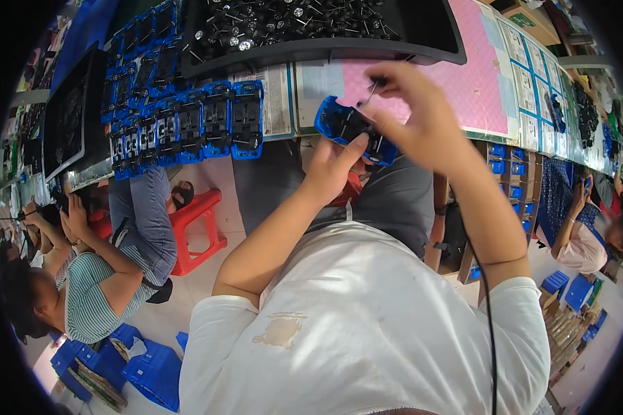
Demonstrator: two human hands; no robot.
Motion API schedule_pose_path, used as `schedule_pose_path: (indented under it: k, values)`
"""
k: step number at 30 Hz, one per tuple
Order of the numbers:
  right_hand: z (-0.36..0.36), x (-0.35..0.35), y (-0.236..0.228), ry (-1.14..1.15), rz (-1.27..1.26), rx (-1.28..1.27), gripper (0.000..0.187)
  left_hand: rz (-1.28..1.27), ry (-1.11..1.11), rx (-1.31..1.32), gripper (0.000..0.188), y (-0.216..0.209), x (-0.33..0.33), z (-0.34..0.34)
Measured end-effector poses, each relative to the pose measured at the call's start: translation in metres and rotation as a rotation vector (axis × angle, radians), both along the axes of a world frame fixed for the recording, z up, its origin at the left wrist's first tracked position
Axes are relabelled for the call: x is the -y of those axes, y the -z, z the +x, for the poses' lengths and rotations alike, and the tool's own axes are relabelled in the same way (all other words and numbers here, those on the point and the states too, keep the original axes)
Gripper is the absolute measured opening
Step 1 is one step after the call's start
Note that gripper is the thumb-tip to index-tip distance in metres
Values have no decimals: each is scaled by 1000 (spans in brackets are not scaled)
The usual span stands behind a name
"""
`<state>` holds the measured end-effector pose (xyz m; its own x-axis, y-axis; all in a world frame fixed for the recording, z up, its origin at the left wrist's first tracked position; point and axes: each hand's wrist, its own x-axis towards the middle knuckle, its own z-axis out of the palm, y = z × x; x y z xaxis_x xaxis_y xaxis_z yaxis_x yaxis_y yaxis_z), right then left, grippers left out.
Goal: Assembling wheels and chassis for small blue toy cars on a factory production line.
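I hold the blue toy car base (pixel 353 130) up in front of me, just off the near edge of the surface (pixel 477 83), so that both hands can work on it in the air. My left hand (pixel 335 169) cups it from below, thumb stretched along its near side, which keeps the open black inside turned up toward me. My right hand (pixel 415 117) comes over the far end of the base, its fingers bunched, pinching a thin metal pin (pixel 371 90) that sticks up above the knuckles (it looks like a small axle, though motion blur makes that a guess).

The base is moulded plastic, glossy blue at the rim and dark within, long and rounded at the corners. Left of the base, on the surface, stands a tight row of the same blue bases (pixel 187 124), laid side by side with their insides up, I judge so that they can be taken one after another. Beyond the base, farther from me, sits a black tray (pixel 429 41) heaped with small black wheels on shiny pins, close enough to reach. A pink mat covers the surface just behind the base. Left of the row a person in a striped shirt (pixel 97 297) sits by a red stool (pixel 197 228)
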<state>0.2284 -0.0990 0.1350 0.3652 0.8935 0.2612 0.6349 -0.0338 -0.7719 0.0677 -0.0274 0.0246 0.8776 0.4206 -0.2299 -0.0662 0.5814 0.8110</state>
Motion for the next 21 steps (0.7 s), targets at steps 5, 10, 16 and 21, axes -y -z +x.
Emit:
schedule_pose_path:
  k: [5, 10, 16, 21]
  values:
    - [-48, 13, 8, -54, -106, 0, 49, -60, -14, 30, 39, -6, 16, -10]
    - [-69, 17, 19, -31, -200, 46, 57, 65, -61, 45, 39, -3, 21, -26]
    - [-73, 27, 21, -52, -163, 40, 69, 42, -16, 51, 36, -2, 23, -42]
    - [-62, 42, 25, -143, -330, -140, 80, 26, 23, 32, 44, -6, 12, -47]
